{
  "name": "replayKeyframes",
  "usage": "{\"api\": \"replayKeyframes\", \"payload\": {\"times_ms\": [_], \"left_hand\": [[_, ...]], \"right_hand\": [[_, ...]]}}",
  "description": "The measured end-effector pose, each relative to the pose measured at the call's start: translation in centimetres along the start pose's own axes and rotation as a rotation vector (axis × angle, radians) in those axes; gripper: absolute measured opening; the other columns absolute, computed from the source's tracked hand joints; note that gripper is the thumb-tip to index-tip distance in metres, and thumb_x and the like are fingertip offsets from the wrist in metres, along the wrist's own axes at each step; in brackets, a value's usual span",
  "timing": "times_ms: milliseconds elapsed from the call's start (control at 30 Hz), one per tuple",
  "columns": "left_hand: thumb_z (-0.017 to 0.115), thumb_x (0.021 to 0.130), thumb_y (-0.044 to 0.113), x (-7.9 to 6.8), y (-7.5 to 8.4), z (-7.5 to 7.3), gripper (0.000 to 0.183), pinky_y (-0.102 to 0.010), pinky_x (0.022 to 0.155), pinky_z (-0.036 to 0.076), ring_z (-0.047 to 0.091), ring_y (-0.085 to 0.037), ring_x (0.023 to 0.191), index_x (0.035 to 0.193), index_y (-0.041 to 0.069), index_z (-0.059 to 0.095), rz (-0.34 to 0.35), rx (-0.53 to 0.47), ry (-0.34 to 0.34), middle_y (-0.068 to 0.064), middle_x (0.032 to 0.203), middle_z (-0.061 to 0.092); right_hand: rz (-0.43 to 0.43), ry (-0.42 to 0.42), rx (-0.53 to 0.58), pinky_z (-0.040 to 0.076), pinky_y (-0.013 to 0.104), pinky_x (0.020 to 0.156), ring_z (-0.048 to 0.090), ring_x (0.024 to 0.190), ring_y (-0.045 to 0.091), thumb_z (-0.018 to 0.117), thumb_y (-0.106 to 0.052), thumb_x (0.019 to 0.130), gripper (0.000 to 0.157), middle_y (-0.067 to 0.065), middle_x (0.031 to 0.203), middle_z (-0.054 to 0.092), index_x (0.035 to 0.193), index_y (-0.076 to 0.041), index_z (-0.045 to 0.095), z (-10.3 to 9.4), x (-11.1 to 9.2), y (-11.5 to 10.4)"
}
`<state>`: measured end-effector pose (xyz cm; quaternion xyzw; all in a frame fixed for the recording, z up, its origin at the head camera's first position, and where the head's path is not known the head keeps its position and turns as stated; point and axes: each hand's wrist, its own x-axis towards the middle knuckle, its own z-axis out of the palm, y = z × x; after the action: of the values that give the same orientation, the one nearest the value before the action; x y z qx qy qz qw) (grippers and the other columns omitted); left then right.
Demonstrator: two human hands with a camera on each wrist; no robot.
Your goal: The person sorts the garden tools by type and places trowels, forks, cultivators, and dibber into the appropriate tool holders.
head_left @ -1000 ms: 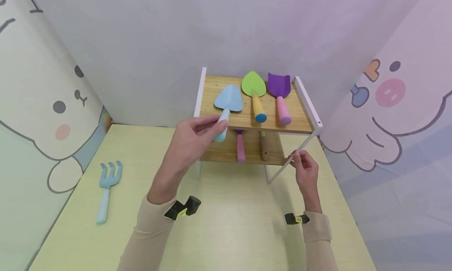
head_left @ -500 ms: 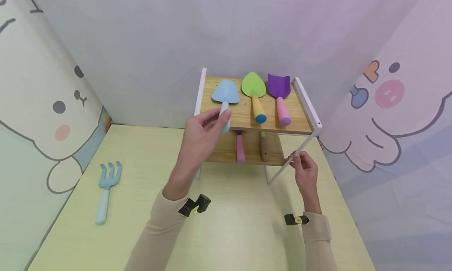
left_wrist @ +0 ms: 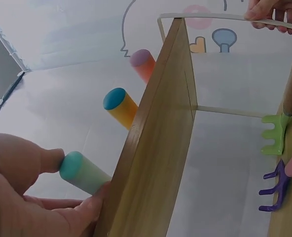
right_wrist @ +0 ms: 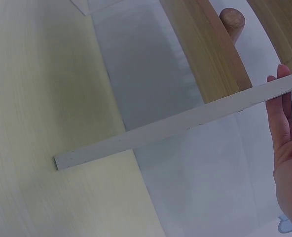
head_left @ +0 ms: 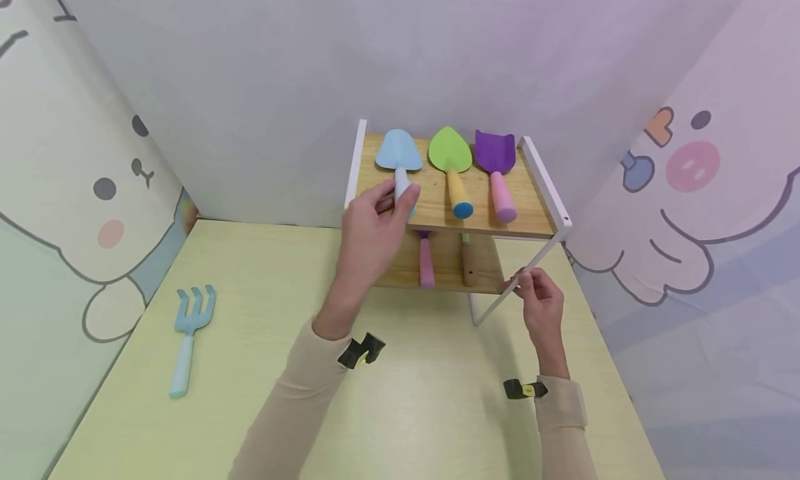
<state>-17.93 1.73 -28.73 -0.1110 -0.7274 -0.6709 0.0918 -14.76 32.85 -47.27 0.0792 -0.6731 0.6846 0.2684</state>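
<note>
My left hand (head_left: 371,233) pinches the pale handle of a light blue trowel (head_left: 398,150) between thumb and fingers. The trowel's blade lies over the left part of the upper wooden shelf (head_left: 431,195). In the left wrist view the handle's teal end (left_wrist: 72,166) sits at the shelf edge. To its right are a green trowel (head_left: 449,150) with a yellow handle and a purple shovel (head_left: 495,151) with a pink handle. My right hand (head_left: 542,303) grips the rack's white metal leg (head_left: 500,298), seen also in the right wrist view as a white bar (right_wrist: 165,126).
On the lower shelf (head_left: 446,265) rest a pink-handled purple hand rake (left_wrist: 279,190) and a brown-handled green one (left_wrist: 274,136). A light blue hand fork (head_left: 192,334) lies on the table (head_left: 250,410) at left. Cartoon-printed cloth walls (head_left: 412,56) stand behind and beside.
My left hand has moved right and away from me, carrying the blue trowel farther back on the upper shelf, into line with the other two. The right hand has stayed on the leg.
</note>
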Motion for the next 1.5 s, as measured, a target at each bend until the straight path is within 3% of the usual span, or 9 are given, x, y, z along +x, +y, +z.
{"api": "replayKeyframes", "payload": {"times_ms": [133,333,633,933,1200,1500], "left_hand": [[0.065,0.103,0.03,0.1,-0.1,0.6,0.038,-0.03,0.082,0.059,0.068,-0.023,0.094,0.121,-0.004,0.069,0.058,0.091,0.058,-0.017,0.108,0.068],[0.063,0.104,0.027,0.1,-0.1,1.3,0.042,-0.032,0.091,0.057,0.066,-0.028,0.105,0.13,-0.006,0.064,0.075,0.179,0.114,-0.02,0.119,0.064],[0.059,0.106,0.031,-0.1,-0.3,1.8,0.048,-0.035,0.099,0.053,0.06,-0.031,0.116,0.138,-0.005,0.057,0.067,0.179,0.152,-0.023,0.133,0.055],[0.066,0.103,0.03,-1.3,-0.2,1.6,0.051,-0.035,0.102,0.051,0.057,-0.031,0.118,0.141,-0.002,0.055,0.069,0.201,0.15,-0.021,0.135,0.052],[0.069,0.1,0.017,-2.8,-0.4,1.0,0.043,-0.034,0.1,0.052,0.06,-0.032,0.114,0.136,-0.004,0.058,0.155,0.2,0.162,-0.022,0.135,0.053],[0.069,0.1,0.016,-3.9,-1.1,0.0,0.037,-0.036,0.095,0.054,0.064,-0.029,0.106,0.131,-0.002,0.063,0.23,0.162,0.191,-0.018,0.127,0.062]], "right_hand": [[0.003,0.009,-0.006,0.06,0.026,0.081,0.074,0.081,0.013,0.054,0.001,0.105,0.02,0.003,0.088,0.066,0.098,0.02,0.057,0.0,-0.1,0.0],[0.001,0.009,0.005,0.06,0.026,0.081,0.074,0.08,0.013,0.054,0.001,0.105,0.021,0.004,0.087,0.066,0.096,0.02,0.056,0.0,0.0,-0.1],[-0.012,0.006,-0.002,0.06,0.025,0.081,0.074,0.08,0.011,0.053,0.002,0.105,0.021,0.003,0.088,0.067,0.097,0.021,0.056,0.1,0.1,-0.2],[0.003,0.011,-0.006,0.06,0.025,0.081,0.074,0.08,0.011,0.054,0.0,0.105,0.023,0.003,0.087,0.066,0.097,0.021,0.055,0.1,0.0,-0.1],[-0.004,0.006,0.012,0.06,0.025,0.081,0.074,0.081,0.011,0.054,0.001,0.105,0.023,0.003,0.088,0.067,0.098,0.022,0.055,0.1,0.0,0.1],[-0.004,0.005,0.024,0.06,0.026,0.081,0.074,0.081,0.012,0.054,0.0,0.105,0.022,0.004,0.088,0.067,0.097,0.021,0.056,0.2,0.0,0.2]]}}
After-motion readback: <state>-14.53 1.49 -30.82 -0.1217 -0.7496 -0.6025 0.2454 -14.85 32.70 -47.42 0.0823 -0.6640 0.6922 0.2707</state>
